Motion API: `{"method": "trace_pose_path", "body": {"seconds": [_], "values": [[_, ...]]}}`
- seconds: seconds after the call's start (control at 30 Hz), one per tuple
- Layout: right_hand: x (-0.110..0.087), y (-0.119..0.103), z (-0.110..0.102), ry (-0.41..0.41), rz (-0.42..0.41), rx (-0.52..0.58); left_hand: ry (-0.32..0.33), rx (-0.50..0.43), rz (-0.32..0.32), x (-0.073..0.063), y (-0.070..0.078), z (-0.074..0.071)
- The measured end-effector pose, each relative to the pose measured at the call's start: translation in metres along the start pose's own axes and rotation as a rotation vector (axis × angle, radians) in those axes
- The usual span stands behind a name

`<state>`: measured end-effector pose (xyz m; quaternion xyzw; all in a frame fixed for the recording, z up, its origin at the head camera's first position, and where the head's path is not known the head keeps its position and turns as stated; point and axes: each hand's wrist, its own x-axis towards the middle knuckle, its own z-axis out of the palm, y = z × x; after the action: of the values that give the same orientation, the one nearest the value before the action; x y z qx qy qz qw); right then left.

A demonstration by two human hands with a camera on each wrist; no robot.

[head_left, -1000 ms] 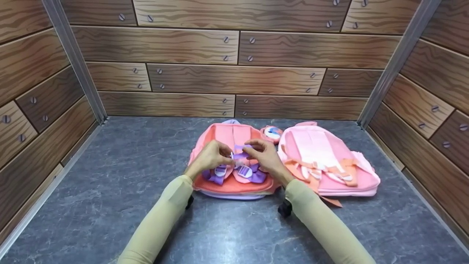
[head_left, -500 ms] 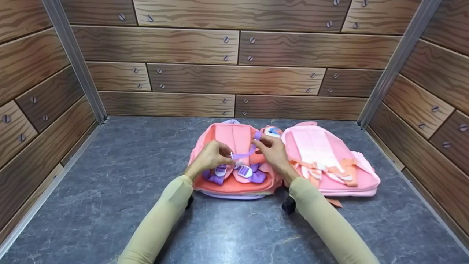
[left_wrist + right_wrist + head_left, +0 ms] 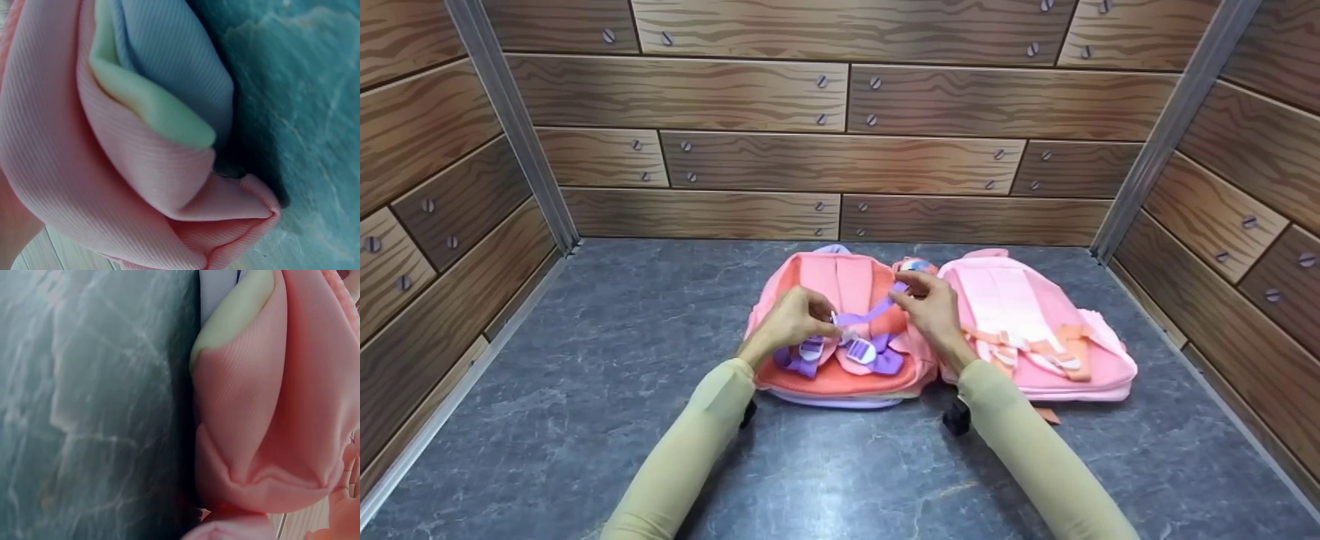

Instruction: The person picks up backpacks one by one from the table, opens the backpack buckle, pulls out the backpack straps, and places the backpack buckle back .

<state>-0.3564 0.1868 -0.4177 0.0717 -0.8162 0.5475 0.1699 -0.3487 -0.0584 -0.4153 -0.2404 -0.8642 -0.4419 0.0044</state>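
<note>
A coral backpack [image 3: 819,271] lies back side up on the dark table, its purple straps and white strap adjusters [image 3: 861,351] on top. Over its middle, my left hand [image 3: 795,316] pinches a small white buckle piece at one end of a purple strap [image 3: 877,308]. Thumb and fingers of my right hand [image 3: 930,306] pinch the other end, farther right and a little higher. Between the hands the strap runs nearly straight. In both wrist views the backpack's folded side [image 3: 50,135] fills much of the picture, and the pinching fingertips are hidden.
A pink backpack [image 3: 1005,289] with orange straps [image 3: 1076,352] lies close by on the right. Behind my right hand sits a round coral charm [image 3: 916,265] with a blue and white face. Wood-patterned walls [image 3: 750,161] enclose the marbled table [image 3: 645,337] at the back and sides.
My right hand has moved right, drawing the purple strap out longer from the left hand and straightening it. The left hand has stayed in place.
</note>
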Motion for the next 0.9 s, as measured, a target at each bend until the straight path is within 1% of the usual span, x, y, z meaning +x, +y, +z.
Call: {"method": "trace_pose_path", "body": {"seconds": [0.1, 0.23, 0.33, 0.43, 0.53, 0.73, 0.8, 0.9], "values": [[0.0, 0.0, 0.0, 0.024, -0.015, -0.042, 0.0, 0.005, -0.007, -0.001, 0.0, 0.0], [0.0, 0.0, 0.0, 0.044, -0.032, -0.053, -0.004, 0.006, -0.019, -0.001, -0.001, -0.001], [0.0, -0.001, 0.0, 0.035, -0.043, -0.05, -0.005, 0.006, -0.023, -0.001, -0.001, -0.001], [-0.002, -0.001, 0.002, 0.006, -0.06, -0.025, -0.002, 0.009, -0.025, -0.001, 0.0, -0.001], [-0.006, -0.004, 0.004, -0.051, -0.06, 0.021, -0.002, 0.009, -0.028, -0.001, 0.0, -0.001], [-0.028, -0.038, 0.006, -0.219, -0.034, 0.07, -0.004, 0.011, -0.032, 0.0, 0.0, 0.0], [-0.031, -0.041, 0.009, -0.27, -0.047, 0.081, -0.003, 0.016, -0.028, 0.0, 0.0, 0.0], [-0.032, -0.04, 0.013, -0.351, -0.057, 0.093, -0.004, 0.018, -0.016, 0.0, -0.001, 0.0]]}}
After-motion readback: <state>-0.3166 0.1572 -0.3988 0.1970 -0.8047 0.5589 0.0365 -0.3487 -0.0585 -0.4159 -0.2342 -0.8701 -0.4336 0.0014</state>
